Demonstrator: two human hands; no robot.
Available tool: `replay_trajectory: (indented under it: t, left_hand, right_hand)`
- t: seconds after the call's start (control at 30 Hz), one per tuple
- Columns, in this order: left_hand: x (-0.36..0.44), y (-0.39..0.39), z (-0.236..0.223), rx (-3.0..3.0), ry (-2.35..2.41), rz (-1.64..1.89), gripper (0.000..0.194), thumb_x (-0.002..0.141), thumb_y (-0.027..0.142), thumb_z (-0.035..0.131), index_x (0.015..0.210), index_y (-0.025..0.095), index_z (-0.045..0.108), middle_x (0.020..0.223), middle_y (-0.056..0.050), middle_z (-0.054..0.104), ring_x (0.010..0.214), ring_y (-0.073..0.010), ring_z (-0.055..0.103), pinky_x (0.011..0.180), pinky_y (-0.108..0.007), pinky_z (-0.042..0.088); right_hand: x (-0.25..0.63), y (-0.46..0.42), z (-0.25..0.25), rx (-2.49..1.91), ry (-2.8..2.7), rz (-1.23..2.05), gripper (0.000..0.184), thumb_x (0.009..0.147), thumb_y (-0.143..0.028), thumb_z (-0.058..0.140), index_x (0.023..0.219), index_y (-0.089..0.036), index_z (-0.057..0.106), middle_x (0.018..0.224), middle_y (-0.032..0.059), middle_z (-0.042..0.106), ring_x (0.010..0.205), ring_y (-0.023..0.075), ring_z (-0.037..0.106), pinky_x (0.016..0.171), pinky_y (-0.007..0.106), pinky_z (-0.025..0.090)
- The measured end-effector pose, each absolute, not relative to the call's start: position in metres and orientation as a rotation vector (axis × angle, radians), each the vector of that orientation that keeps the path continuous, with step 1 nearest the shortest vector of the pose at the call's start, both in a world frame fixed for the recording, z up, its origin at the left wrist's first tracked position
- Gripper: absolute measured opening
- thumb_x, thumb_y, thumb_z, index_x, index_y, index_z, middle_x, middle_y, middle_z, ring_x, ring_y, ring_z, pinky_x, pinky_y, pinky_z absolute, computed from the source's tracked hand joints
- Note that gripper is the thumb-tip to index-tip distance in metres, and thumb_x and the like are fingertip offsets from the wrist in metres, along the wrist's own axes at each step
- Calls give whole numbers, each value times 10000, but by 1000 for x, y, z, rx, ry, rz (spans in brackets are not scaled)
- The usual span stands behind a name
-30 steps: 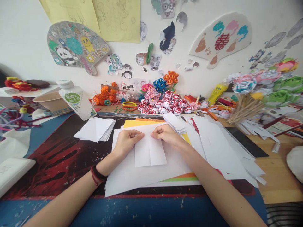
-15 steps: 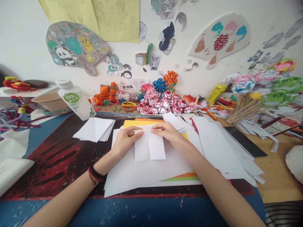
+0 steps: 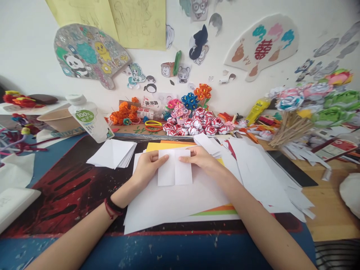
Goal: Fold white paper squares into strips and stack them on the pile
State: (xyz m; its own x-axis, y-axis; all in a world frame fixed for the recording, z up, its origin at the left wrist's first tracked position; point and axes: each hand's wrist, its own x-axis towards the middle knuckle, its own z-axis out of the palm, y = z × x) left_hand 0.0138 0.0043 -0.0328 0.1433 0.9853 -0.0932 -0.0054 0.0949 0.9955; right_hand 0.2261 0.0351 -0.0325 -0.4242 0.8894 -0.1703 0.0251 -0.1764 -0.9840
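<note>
A small white sheet of paper (image 3: 174, 174) with a crease down its middle is held up between both hands. My left hand (image 3: 149, 165) pinches its left edge, thumb on the face towards me and fingers mostly behind. On the other side my right hand (image 3: 201, 159) grips the upper right part in the same way, its thumb close to the crease. Beneath them lie large white sheets (image 3: 157, 210), with yellow, orange and green edges showing. To the left, a stack of small white paper squares (image 3: 111, 153) rests on the dark red and black mat (image 3: 70, 187).
Behind the sheets stand red-and-white paper flowers (image 3: 197, 125) and orange yarn flowers (image 3: 123, 113). A white bottle (image 3: 88, 120) leans at the back left. More white paper (image 3: 261, 176), a black flat piece (image 3: 292, 168) and a flower bunch on sticks (image 3: 292, 127) lie at the right.
The held paper has tilted up to face me more and shifted slightly left and up. Both thumbs now lie over its front, and its top edge shows.
</note>
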Motion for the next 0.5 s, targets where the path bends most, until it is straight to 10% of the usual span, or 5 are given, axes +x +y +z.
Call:
replay_trajectory:
  t: [0.5]
  left_hand:
    - [12, 7, -40, 1350, 1287, 1110, 374, 677, 524, 730, 615, 183, 592, 480, 15, 515, 486, -142, 498, 442, -247, 314]
  right_hand:
    - [226, 35, -35, -1170, -1353, 1658, 407, 513, -343, 887, 808, -135, 698, 873, 94, 731, 823, 239, 669, 721, 318, 503]
